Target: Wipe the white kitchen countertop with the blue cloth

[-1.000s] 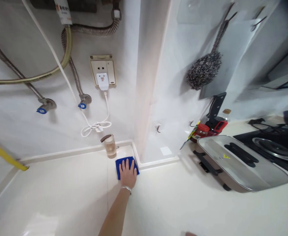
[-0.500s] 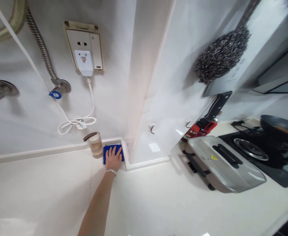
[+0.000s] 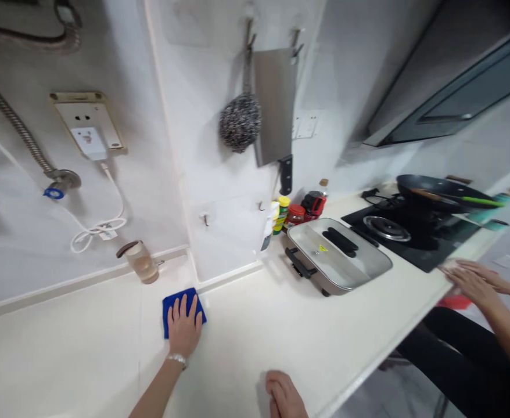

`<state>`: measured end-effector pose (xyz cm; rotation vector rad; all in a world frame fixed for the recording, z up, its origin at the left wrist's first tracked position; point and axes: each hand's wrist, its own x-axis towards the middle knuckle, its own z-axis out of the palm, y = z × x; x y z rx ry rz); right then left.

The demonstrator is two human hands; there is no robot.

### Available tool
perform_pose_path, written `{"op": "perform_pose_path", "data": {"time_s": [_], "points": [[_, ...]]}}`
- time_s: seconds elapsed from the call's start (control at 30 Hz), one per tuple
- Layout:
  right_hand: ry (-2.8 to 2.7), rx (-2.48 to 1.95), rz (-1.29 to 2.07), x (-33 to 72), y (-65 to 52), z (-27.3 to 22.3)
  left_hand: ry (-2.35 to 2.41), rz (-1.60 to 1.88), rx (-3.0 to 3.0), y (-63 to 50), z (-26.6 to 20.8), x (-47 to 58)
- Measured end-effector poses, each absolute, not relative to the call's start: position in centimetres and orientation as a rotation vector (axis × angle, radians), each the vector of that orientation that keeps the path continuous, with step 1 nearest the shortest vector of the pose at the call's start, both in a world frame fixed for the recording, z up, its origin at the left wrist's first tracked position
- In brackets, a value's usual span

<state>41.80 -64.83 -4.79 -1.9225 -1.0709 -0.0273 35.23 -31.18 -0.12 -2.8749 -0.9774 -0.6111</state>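
Observation:
My left hand (image 3: pixel 184 330), with a silvery band at the wrist, lies flat with fingers spread on a folded blue cloth (image 3: pixel 168 309). The cloth rests on the white counter near the foot of the wall corner. Up and left of it, a clear jug (image 3: pixel 145 268) with a brown handle and some liquid in it stands against the wall. At the bottom of the view my right hand (image 3: pixel 285 396) is closed at the counter, its fingers curled in and nothing visible in them.
An electric pan (image 3: pixel 346 255) with a lid sits on the counter, bottles and jars (image 3: pixel 295 215) behind it. A cleaver (image 3: pixel 275 107) and a scrubber (image 3: pixel 240 123) hang from hooks. A wok (image 3: pixel 438 188) is on the black cooktop (image 3: pixel 420 244). Another person's hands (image 3: pixel 473 281) touch the counter edge.
My left hand and the cloth have come out of the corner beside the jug, toward me. The view has swung right, bringing my right hand and the other person's hands into sight.

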Motion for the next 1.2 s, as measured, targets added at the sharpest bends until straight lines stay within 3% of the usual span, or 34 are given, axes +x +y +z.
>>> {"op": "perform_pose_path", "data": {"time_s": [0.17, 0.33, 0.6, 0.8, 0.97, 1.2], "points": [[-1.102, -1.871, -0.048, 41.7, -64.9, -3.6, -0.702, -0.672, -2.964, -42.3, -1.6, 32.1], [-0.69, -1.887, 0.058, 42.4, -64.9, -3.7, -0.591, -0.629, -3.104, -50.0, -2.0, 30.4], [-0.621, -2.005, 0.364, 43.4, -60.2, -2.3, -1.261, -0.595, -3.239, -45.3, 0.1, 29.2], [-0.661, -2.013, 0.46, 42.6, -56.9, -1.6, -1.288, -0.295, -3.352, -44.5, 2.0, 30.0], [-0.783, -1.906, 0.545, 43.6, -57.0, 0.8, -1.109, -0.209, -3.473, -43.7, 5.9, 30.9], [-1.039, -1.705, 0.255, 47.4, -61.4, 5.9, -0.752, -0.487, -3.616, -44.6, 12.6, 31.0]]}}
